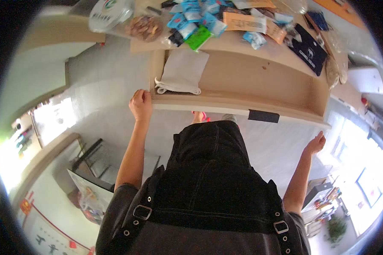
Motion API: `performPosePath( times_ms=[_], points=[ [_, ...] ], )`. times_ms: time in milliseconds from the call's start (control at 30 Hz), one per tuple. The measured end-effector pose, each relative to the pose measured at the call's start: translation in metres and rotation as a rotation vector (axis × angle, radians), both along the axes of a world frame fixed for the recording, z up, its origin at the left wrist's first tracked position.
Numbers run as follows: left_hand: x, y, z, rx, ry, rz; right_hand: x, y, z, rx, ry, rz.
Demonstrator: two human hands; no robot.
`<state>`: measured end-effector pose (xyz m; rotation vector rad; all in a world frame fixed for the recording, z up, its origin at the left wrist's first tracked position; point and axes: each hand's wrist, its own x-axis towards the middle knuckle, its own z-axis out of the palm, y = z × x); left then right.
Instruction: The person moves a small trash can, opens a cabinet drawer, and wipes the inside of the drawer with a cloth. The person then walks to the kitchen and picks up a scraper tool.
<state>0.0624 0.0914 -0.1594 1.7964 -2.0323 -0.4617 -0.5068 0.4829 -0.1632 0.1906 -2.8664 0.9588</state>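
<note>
A shallow wooden drawer (242, 103) is pulled out below a tabletop. Inside, at its left end, lies a folded white cloth (184, 70). My left hand (141, 105) is closed in a fist beside the drawer's left front corner, and no object shows in it. Just below the right front corner is my right hand (315, 143), with its fingers curled in and nothing visible in them; a small gap seems to separate it from the drawer. A black strip (263, 116) sits on the drawer's front.
The tabletop (238, 39) above the drawer carries blue-and-white packets (192, 12), a green packet (198, 38), an orange-and-white packet (244, 22), a lidded tub (110, 15), a bag of brown pieces (144, 28) and a black pouch (307, 49). A plant (336, 229) stands lower right.
</note>
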Motion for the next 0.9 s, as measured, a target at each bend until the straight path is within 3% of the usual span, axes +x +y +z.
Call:
performPosePath(
  times_ms=[33,100,233,300,367,433,533,633,733,833,900],
  points=[
    [0.0,0.0,0.0,-0.002,-0.001,0.02,0.027,-0.034,0.025,-0.033,0.073,0.094],
    [0.001,0.0,-0.002,-0.005,0.0,0.041,0.063,-0.086,0.039,-0.242,-0.035,0.365],
    [0.005,-0.001,-0.004,-0.001,0.009,0.054,0.172,-0.213,0.053,-0.16,-0.377,0.918],
    [0.006,0.0,0.0,0.0,0.007,0.06,0.233,-0.274,0.068,0.04,-0.487,1.259],
    [0.004,-0.001,0.005,-0.005,0.0,0.055,0.285,-0.321,0.063,0.046,-0.553,1.566],
    [0.006,-0.002,0.002,-0.012,0.018,0.066,0.33,-0.352,0.051,0.079,-0.482,1.715],
    [0.009,0.0,0.001,-0.009,0.054,0.082,0.364,-0.375,0.003,0.168,-0.276,1.776],
    [0.011,0.0,0.001,-0.006,0.047,0.089,0.367,-0.387,-0.018,0.352,-0.46,1.834],
    [0.012,-0.001,0.003,-0.022,0.088,0.094,0.364,-0.411,-0.029,0.798,-0.273,1.723],
    [0.013,-0.002,0.003,-0.057,0.133,0.103,0.347,-0.443,-0.066,0.726,-0.166,1.499],
    [0.014,-0.002,0.0,-0.062,0.132,0.095,0.339,-0.454,-0.101,0.507,-0.018,1.612]
  ],
)
